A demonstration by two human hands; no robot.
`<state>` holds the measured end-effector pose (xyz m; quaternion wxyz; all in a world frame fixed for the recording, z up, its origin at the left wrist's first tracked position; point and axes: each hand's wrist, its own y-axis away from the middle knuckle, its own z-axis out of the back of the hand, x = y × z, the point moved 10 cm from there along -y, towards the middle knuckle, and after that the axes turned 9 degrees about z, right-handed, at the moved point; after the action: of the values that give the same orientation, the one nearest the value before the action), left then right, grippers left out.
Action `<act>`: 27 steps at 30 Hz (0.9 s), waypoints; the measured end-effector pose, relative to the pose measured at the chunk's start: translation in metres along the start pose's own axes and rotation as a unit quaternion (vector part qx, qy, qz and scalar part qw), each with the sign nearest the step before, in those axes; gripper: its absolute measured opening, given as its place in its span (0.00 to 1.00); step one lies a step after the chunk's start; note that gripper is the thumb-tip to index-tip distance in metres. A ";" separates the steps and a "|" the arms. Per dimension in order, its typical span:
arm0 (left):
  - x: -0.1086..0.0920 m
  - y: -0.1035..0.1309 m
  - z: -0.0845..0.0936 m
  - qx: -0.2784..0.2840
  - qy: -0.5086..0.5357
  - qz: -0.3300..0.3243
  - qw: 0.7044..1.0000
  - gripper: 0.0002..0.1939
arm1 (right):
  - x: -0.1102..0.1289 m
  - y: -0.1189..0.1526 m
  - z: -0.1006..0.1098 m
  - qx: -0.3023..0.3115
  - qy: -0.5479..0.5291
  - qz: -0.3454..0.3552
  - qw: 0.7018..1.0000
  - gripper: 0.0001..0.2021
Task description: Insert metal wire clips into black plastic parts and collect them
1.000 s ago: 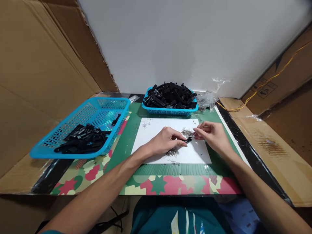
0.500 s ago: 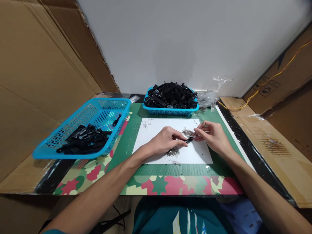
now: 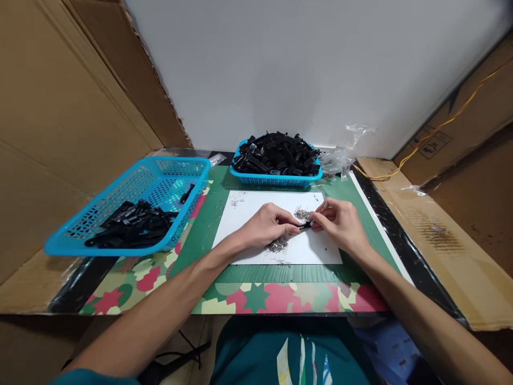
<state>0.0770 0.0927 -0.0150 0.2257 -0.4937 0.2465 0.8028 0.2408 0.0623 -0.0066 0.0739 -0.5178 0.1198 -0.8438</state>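
My left hand [image 3: 267, 224] is closed in a pinch on a slim black plastic part [image 3: 305, 225], held just above the white sheet [image 3: 312, 251]. At the part's other end, my right hand [image 3: 340, 222] has its thumb and fingers pressed together on it. Whether the right fingertips also pinch a tiny metal piece is hidden. Behind the part lies a small pile of thin metal wire pieces [image 3: 302, 213], and a second wire pile [image 3: 277, 245] is in front of the left fingers.
To the left, a blue basket [image 3: 116, 250] holds flat black parts. A smaller blue basket [image 3: 276, 181] at the back is heaped with black parts, with clear plastic bags [image 3: 339, 160] beside it. Cardboard walls [image 3: 72, 96] flank the green mat [image 3: 192, 240].
The right fingertips have closed in on the end of the black plastic part, which now lies more level. The whole view has shifted slightly.
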 end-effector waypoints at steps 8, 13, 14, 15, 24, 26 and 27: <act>-0.015 0.006 0.012 -0.046 -0.027 -0.039 0.998 0.12 | 0.013 -0.001 0.017 -0.090 -0.057 0.035 0.994 0.20; -0.026 0.014 0.021 -0.080 -0.036 -0.077 0.993 0.15 | 0.013 0.001 0.041 -0.177 -0.090 0.054 0.979 0.21; -0.026 0.015 0.022 -0.086 -0.036 -0.081 0.992 0.15 | 0.012 0.000 0.042 -0.176 -0.079 0.057 0.980 0.21; -0.027 0.016 0.023 -0.092 -0.038 -0.084 0.991 0.15 | 0.012 -0.001 0.042 -0.171 -0.067 0.061 0.981 0.20; -0.036 0.017 0.054 -0.165 -0.144 -0.112 0.969 0.20 | 0.021 -0.009 0.031 -0.119 -0.003 0.120 0.986 0.15; -0.045 0.016 0.087 -0.234 -0.160 -0.116 0.952 0.19 | 0.023 -0.017 0.026 -0.081 0.022 0.143 0.986 0.14; -0.051 0.014 0.106 -0.273 -0.162 -0.114 0.941 0.19 | 0.024 -0.022 0.024 -0.057 0.043 0.160 0.984 0.13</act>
<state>0.0168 0.1413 0.0754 0.2086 -0.4243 -0.0802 0.8775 0.2510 0.0739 0.0307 0.1732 -0.4587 0.2524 -0.8342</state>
